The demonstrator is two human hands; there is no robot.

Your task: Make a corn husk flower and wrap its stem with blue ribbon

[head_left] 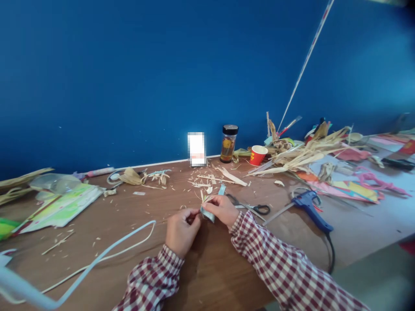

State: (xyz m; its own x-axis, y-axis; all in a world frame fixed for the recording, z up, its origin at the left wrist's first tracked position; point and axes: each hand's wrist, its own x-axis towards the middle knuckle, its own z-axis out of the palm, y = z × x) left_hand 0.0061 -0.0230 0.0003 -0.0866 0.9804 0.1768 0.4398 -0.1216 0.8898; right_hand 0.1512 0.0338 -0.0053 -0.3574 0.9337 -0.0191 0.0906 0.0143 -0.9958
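Fingers of left hand and right hand pinched folded pale strip at lower centre, mid-wrap; tightening probably needed firm grip.

Long sleeves of maroon-and-white check covered both arms. The left sleeve, at six o'clock, ended in a cuff behind the left hand; the right sleeve, at five o'clock, behind the right hand.

Small husk bundle is being pinched between the left hand and right hand, sitting low over the brown table. Pale straw-coloured tips are fanning out at its far end. A light blue strip is sticking out past the right fingers. Fingers are hiding its middle.
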